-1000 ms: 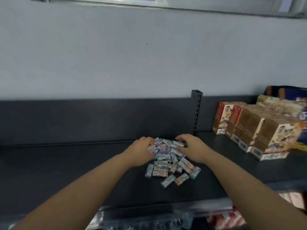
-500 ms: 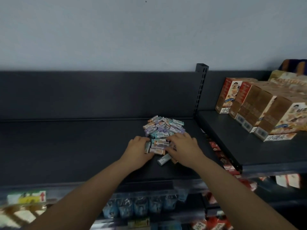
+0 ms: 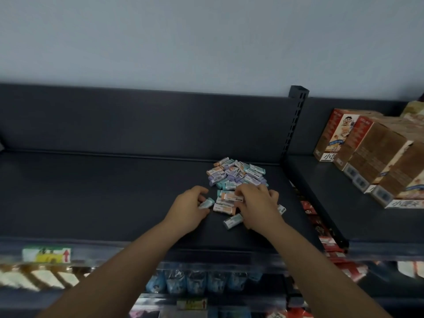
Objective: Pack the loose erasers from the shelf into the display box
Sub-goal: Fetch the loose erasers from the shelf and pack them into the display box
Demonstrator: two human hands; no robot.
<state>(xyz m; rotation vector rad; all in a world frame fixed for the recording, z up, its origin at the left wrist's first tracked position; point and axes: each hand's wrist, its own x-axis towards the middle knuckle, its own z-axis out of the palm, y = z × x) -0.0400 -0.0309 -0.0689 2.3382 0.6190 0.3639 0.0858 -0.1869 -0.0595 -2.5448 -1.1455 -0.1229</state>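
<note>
Dark grey shelving stands against a pale wall (image 3: 206, 42), and the upper shelf (image 3: 91, 198) carries the task's things. A loose heap of erasers (image 3: 236, 173) in orange, purple and teal wrappers lies toward the back right of this shelf, near the slotted post (image 3: 296, 125) that divides the bays. Both bare arms reach in from below to the near edge of the heap. The left hand (image 3: 188, 210) rests on the shelf with its fingers (image 3: 202, 191) curled, and it pinches a teal eraser (image 3: 207, 204) between fingers and thumb, just left of the heap. The right hand (image 3: 259, 205) lies palm down with its fingers curled over a few orange erasers (image 3: 228, 199) at the front of the heap and grips them. A white eraser (image 3: 281, 208) shows at the outer side of that hand. One more single eraser (image 3: 232, 221) lies on the shelf just in front, between the two wrists. On the neighbouring shelf to the right stand brown and red cartons (image 3: 367, 157) in a row, well apart from the heap. A yellow and green price label (image 3: 47, 254) sits on the front rail at left, and blurred blue packets (image 3: 195, 283) fill the shelf beneath.
</note>
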